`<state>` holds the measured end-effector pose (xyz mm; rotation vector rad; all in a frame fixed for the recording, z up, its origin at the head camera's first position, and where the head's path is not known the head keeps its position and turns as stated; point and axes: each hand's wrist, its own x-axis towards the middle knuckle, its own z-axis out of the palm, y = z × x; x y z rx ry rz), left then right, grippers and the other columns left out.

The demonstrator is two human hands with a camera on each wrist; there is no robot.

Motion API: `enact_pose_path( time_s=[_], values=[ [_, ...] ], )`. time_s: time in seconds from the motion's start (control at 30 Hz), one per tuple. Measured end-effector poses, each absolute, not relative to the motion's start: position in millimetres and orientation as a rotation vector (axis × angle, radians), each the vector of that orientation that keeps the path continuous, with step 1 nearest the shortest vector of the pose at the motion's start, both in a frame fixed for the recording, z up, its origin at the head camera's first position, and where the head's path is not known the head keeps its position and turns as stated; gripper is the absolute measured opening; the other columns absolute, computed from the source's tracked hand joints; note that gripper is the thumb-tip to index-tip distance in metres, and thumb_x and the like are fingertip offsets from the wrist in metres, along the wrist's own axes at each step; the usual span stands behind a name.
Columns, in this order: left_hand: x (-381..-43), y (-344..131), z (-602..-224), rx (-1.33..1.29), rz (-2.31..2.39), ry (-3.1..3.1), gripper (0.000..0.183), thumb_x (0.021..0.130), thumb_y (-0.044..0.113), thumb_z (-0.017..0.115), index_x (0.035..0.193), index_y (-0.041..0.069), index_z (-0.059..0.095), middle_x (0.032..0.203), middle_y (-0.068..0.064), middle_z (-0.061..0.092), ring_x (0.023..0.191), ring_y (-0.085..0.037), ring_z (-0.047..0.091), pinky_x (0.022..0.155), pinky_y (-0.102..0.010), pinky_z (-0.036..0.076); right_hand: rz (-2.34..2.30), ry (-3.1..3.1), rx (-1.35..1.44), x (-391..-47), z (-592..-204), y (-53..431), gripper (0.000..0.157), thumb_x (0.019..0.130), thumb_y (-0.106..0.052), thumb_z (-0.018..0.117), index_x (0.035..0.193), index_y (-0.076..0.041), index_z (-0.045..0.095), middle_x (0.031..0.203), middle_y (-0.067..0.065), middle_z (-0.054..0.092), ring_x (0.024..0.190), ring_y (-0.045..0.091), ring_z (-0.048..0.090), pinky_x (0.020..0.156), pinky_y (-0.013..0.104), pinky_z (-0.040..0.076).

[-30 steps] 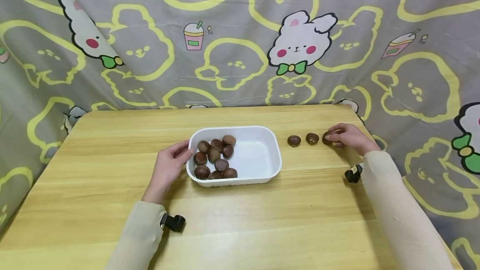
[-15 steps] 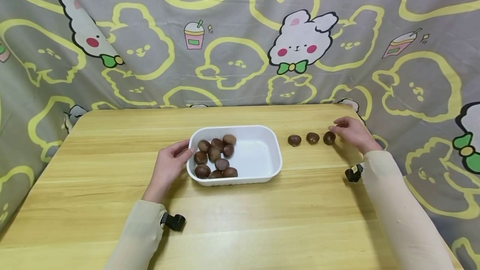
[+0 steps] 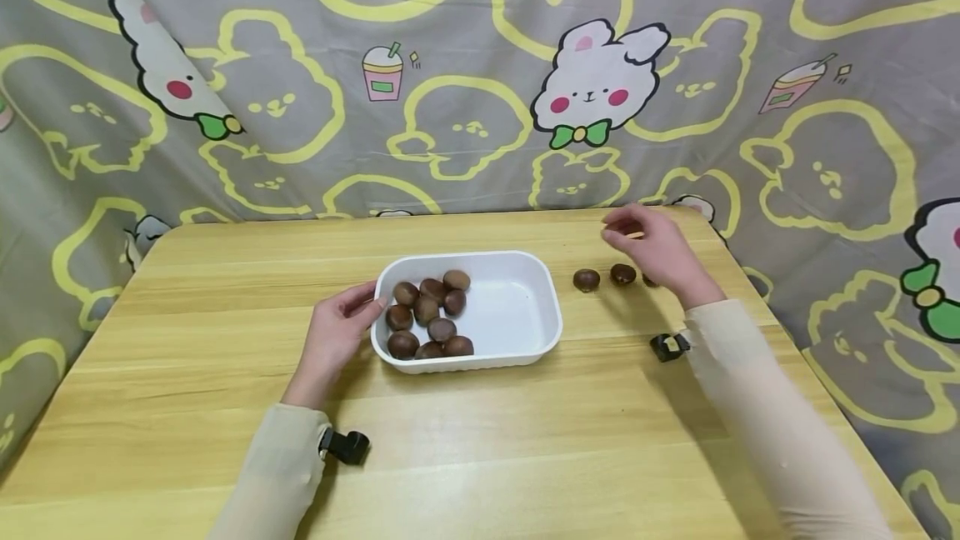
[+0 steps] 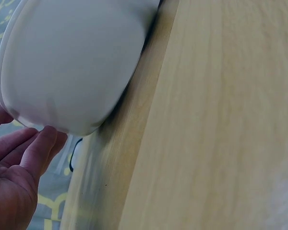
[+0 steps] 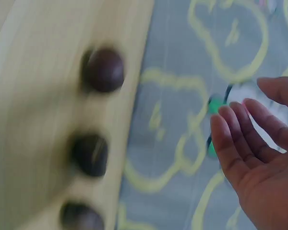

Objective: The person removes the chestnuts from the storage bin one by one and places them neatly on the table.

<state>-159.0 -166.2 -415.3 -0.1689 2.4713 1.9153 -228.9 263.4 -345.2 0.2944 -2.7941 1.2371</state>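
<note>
My left hand (image 3: pixel 341 332) holds the left end of a white plastic tray (image 3: pixel 517 315). The left wrist view has its fingers bent against the outer wall of the tray (image 4: pixel 77 67), with the thumb at the rim. Several brown chestnuts (image 3: pixel 426 309) lie piled in the tray's left half. Right of the tray, 3 chestnuts stand in a row: one nearest the tray (image 3: pixel 587 280), a middle chestnut (image 3: pixel 622 274), and a far-right chestnut (image 3: pixel 649 280) mostly hidden by my right hand (image 3: pixel 660 250). That hand is raised above the row, fingers loosely extended and holding nothing.
All this rests on a light wooden table (image 3: pixel 480 457). A grey curtain (image 3: pixel 465 40) with yellow cartoon outlines hangs behind the table's back edge and along both sides. Each sleeve has a small black camera at the wrist, one at left (image 3: pixel 347 446).
The right hand has let go of the far-right chestnut, lifted off and moved left over the row. Neither the left hand nor the tray has visibly moved.
</note>
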Motion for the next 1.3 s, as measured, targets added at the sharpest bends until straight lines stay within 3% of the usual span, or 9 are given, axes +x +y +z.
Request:
enact_pose_path(
  time_s=[0.4, 0.7, 0.8, 1.3],
  values=[
    [-160, -166, -416, -0.177, 1.918, 2.464, 0.042, 0.096, 0.015, 0.066, 0.133, -0.002, 0.058, 0.131, -0.019, 0.059, 0.117, -0.027, 0.058, 0.091, -0.02, 0.05, 1.541, -2.883, 0.7, -216, -354, 179, 0.025, 0.095, -0.016, 0.067, 0.114, 0.0, 0.066, 0.1, 0.009, 0.065, 0.094, 0.024, 0.06, 0.08, 0.037, 0.052],
    [-159, -167, -416, -0.181, 1.918, 2.463, 0.042, 0.096, 0.016, 0.066, 0.134, -0.001, 0.058, 0.13, -0.019, 0.059, 0.116, -0.027, 0.058, 0.09, -0.02, 0.05, 1.531, -2.99, 1.074, -205, -375, 135, 0.022, 0.091, -0.014, 0.072, 0.107, 0.0, 0.069, 0.095, 0.0, 0.068, 0.089, 0.015, 0.063, 0.082, 0.031, 0.053],
    [-159, -167, -416, -0.182, 1.909, 2.471, 0.042, 0.096, 0.016, 0.066, 0.133, -0.001, 0.059, 0.13, -0.019, 0.06, 0.117, -0.027, 0.058, 0.091, -0.021, 0.05, 1.526, -3.012, 1.176, -202, -380, 123, 0.024, 0.089, -0.013, 0.073, 0.107, 0.003, 0.068, 0.095, 0.003, 0.068, 0.087, 0.014, 0.064, 0.082, 0.031, 0.053],
    [-159, -166, -415, -0.187, 1.895, 2.484, 0.043, 0.096, 0.018, 0.066, 0.135, 0.0, 0.057, 0.132, -0.018, 0.059, 0.118, -0.025, 0.058, 0.093, -0.022, 0.049, 1.426, -3.094, 1.306, -194, -392, 99, 0.024, 0.084, -0.011, 0.078, 0.107, -0.01, 0.069, 0.094, -0.002, 0.067, 0.088, 0.012, 0.062, 0.08, 0.026, 0.052]
  ],
)
